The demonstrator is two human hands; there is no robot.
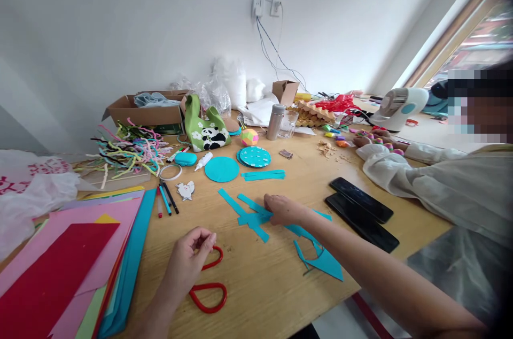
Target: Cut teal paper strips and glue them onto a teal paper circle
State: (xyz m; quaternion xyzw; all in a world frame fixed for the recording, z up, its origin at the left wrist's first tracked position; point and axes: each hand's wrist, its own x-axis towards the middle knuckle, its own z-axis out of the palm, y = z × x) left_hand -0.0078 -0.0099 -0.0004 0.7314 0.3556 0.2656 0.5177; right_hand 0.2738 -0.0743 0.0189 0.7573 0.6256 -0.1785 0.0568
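My left hand (193,251) is loosely closed, thumb against curled fingers, with nothing visible in it. It is beside the red-handled scissors (209,304), whose blades are hidden behind the hand and forearm. My right hand (284,209) reaches over a loose pile of blue paper strips (250,218), fingers bent down and closed at a strip; the fingertips are partly hidden. Blue paper offcuts (326,264) lie under and beside the right forearm. Farther back are more blue strips (263,175), a plain blue disc (222,169) and a blue disc with white marks (255,156).
Coloured paper sheets (72,253) are stacked at left. Pens (166,199), a tape roll (170,172) and a glue bottle (203,161) lie mid-left. Two black phones (360,208) lie right, near another person's sleeve (401,173). A steel flask (276,122) stands behind.
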